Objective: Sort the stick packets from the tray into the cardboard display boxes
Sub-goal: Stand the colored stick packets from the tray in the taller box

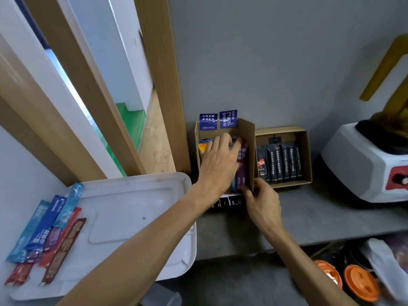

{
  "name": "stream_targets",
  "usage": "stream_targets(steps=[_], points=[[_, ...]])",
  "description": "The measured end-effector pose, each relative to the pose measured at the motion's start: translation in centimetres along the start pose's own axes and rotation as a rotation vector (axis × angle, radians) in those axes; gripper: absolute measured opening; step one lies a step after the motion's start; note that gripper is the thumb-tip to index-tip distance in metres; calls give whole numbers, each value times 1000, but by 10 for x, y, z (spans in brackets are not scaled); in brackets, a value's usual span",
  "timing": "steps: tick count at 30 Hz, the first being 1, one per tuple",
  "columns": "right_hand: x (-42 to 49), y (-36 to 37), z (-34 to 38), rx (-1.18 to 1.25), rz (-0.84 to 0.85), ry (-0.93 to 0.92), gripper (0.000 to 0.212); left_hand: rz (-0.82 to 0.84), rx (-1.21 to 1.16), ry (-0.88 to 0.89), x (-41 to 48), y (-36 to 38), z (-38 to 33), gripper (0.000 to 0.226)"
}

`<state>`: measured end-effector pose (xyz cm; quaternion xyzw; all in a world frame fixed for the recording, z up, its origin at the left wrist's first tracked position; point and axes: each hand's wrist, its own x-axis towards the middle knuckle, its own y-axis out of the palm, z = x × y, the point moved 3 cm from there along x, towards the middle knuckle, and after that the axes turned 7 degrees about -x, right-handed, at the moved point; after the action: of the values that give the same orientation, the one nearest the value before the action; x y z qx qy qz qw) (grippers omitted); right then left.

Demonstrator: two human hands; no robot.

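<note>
In the centre, the open left hand [218, 161] presses the packets [242, 167] in the box [248, 134]; the right hand [262, 200] pinches its wall.

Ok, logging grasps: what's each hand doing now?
Left hand: open, fingers flat on coloured stick packets in brown cardboard display box.
Right hand: grips that box's wall.

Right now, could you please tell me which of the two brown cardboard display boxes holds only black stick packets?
The low, flat brown cardboard box on the right; the taller box with blue labels holds multicoloured packets.
</note>
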<state>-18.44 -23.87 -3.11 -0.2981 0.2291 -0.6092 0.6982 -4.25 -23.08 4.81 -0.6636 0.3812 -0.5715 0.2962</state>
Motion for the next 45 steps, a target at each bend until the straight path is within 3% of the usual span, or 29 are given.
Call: stream_targets(steps=[5,9,12,14,18,21,24,28,35,40,45], points=[[0,1,0,22,10,5,14,-16,196,14,4,8,0,60],[0,1,0,27,17,8,14,-10,192,3,5,6,-1,66],[-4,-2,4,55,-20,-6,28,-41,61,10,-2,-9,-6,69],[-14,-12,9,76,-124,-54,35,-101,-81,39,-20,-27,-6,58],[-43,-36,27,99,-260,-217,20,-219,-229,-84,-84,-62,28,31],[-62,-22,46,102,-149,-311,16,-238,-163,-337,-147,-81,82,20],[-79,20,68,68,9,-378,21,-127,-42,-654,-210,-99,137,21],[-101,75,106,44,218,-454,14,-23,135,-894,-269,-127,177,26],[-127,143,171,-8,385,-633,3,-7,225,-1032,-314,-151,190,26],[-142,176,199,-105,511,-744,14,13,207,-1064,-325,-154,190,30],[-152,191,213,-188,634,-785,36,-58,54,-1071,-331,-159,189,8]])
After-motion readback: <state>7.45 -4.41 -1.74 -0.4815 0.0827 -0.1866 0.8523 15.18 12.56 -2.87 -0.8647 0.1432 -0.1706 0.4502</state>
